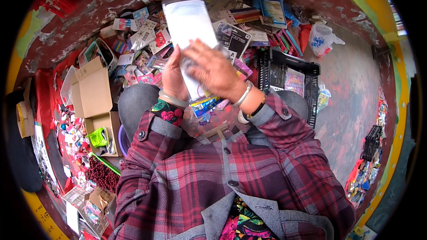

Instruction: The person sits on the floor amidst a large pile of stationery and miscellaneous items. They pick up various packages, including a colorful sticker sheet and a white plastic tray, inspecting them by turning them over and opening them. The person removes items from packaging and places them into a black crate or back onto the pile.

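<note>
Between my hands is a long white packet in a clear plastic sleeve, tilted with its far end up over the heap. My left hand grips its left edge, thumb along the side and the other fingers mostly hidden. Across the front of the packet lies my right hand, its fingers stretched out flat and slightly blurred by motion. Just below the packet's near end, a blue and yellow package shows. A black printed card pack lies behind my right hand.
A heap of small packaged goods spreads along the far wall. On the right stand a black plastic crate and a white plastic bag. At left are an open cardboard box, a green basket and dark red beads.
</note>
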`<state>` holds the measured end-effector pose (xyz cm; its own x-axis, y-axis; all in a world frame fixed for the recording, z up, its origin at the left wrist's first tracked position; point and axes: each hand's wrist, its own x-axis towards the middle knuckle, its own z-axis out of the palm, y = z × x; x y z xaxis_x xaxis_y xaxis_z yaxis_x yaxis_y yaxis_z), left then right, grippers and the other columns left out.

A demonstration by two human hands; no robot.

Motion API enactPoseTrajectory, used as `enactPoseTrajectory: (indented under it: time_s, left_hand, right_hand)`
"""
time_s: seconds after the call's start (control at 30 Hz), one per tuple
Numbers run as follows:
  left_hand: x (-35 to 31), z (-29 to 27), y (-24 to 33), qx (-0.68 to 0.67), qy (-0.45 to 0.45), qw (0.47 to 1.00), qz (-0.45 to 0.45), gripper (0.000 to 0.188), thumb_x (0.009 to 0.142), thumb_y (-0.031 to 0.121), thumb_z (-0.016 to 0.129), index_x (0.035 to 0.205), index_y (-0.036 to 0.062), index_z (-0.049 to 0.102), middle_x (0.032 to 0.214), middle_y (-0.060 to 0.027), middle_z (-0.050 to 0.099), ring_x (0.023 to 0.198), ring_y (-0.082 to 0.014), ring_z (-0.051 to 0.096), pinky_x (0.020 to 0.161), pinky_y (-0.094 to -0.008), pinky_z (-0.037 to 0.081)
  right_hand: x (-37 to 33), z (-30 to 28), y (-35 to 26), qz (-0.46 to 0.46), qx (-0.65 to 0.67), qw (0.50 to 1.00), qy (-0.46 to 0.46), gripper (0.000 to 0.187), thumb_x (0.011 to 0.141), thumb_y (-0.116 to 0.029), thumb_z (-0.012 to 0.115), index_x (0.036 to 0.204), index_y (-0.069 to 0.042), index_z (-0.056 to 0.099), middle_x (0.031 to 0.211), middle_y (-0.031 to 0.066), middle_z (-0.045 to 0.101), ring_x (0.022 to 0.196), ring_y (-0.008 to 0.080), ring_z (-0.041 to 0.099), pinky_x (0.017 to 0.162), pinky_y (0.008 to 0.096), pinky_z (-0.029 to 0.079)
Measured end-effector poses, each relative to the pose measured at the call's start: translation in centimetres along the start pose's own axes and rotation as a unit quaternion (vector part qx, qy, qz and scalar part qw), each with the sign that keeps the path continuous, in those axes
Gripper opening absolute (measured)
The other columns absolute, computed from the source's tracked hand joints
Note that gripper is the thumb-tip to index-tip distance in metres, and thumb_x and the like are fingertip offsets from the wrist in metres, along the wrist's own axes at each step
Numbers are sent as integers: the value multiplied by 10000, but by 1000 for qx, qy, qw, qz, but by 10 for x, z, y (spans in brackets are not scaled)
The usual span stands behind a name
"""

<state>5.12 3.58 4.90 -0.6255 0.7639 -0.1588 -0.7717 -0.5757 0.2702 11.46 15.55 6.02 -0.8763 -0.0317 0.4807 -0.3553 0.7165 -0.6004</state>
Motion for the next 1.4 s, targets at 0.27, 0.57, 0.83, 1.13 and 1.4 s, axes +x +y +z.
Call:
enactPoseTrajectory:
  time_s: [0.27,0.57,0.83,1.13,1.4]
  left_hand:
    - [-1,-9,5,-11,-25,999,-31,426,946,371,376,1219,58,465,1129,-120,559,1016,-235,560,901,-367,447]
    - [-2,-1,-3,-18,-54,994,-95,495,943,369,379,1308,36,352,1263,-158,477,1128,-309,503,968,-450,394]
    - [1,6,10,111,75,968,211,462,950,308,374,1289,-6,370,1236,-153,494,1095,-290,522,946,-403,414]
    - [-5,12,6,187,94,946,247,473,894,311,473,1241,-5,411,1188,-150,524,1075,-294,529,949,-391,400]
    - [-5,11,11,155,85,961,213,397,916,285,426,1196,5,451,1118,-134,558,981,-262,581,871,-372,457]
  right_hand:
    - [0,-4,-16,-102,-91,991,-12,363,848,-268,547,1158,-79,544,1265,155,478,1200,310,438,987,431,331]
    - [16,-33,30,-16,-128,983,129,283,782,-107,582,1063,-97,601,1153,139,548,1065,305,528,885,367,432]
    - [-3,-65,72,365,570,696,240,227,878,-96,517,1056,32,577,988,105,614,871,175,609,761,286,498]
    - [-1,-29,27,392,600,690,102,447,840,-129,615,1217,15,424,1028,111,556,891,173,579,760,290,494]
    - [-12,-14,32,428,637,637,-72,326,722,9,675,1020,26,545,871,94,621,738,175,626,666,291,519]
